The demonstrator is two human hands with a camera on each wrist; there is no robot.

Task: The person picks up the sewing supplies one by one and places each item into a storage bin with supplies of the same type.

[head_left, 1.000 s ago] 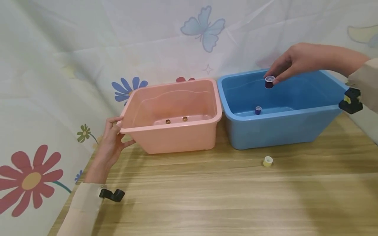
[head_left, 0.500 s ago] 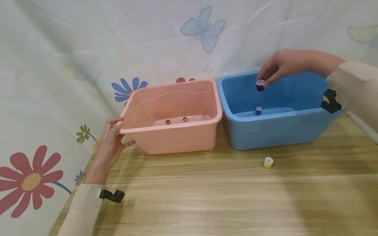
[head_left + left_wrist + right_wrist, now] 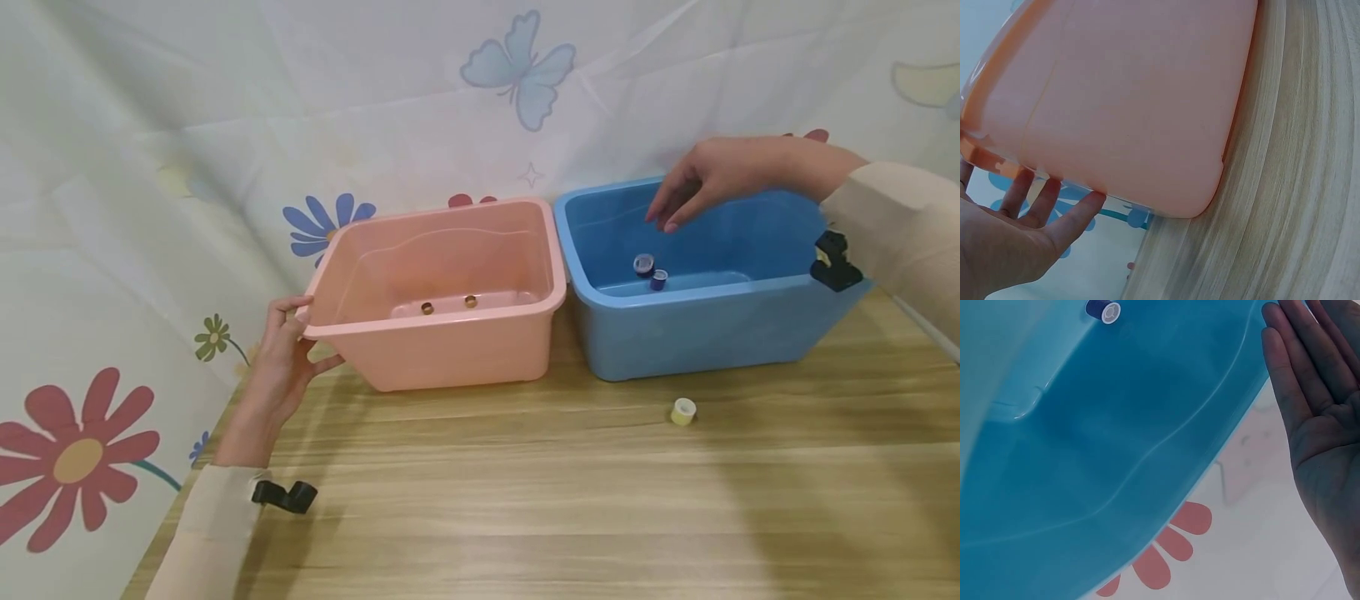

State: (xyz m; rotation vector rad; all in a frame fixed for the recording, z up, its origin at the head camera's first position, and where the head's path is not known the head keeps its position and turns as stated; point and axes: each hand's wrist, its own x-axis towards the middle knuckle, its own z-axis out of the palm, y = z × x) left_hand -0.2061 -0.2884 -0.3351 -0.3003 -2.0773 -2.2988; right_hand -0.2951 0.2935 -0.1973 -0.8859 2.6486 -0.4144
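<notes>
At the left end of the pink plastic bin (image 3: 427, 354), my left hand (image 3: 279, 358) holds its rim, with a finger over the edge and others against the outer wall; in the left wrist view the fingertips (image 3: 1094, 201) touch that wall. My right hand (image 3: 712, 179) hangs over the blue plastic bin (image 3: 690, 329), holding nothing, its fingers loosely bent downward. Two dark purple thread spools with white ends, one farther back (image 3: 643, 265) and one nearer (image 3: 658, 280), lie close together inside the blue bin. The right wrist view shows one purple spool (image 3: 1104, 310).
Two small brownish-gold pieces, a left one (image 3: 427, 308) and a right one (image 3: 470, 301), lie in the pink bin. A pale yellow spool (image 3: 683, 411) stands on the wooden table (image 3: 480, 492) before the blue bin. A patterned white cloth (image 3: 405, 100) hangs behind.
My right hand moved left over the blue bin and let go of the purple spool, which now lies beside the other one inside. The left hand has stayed at the pink bin.
</notes>
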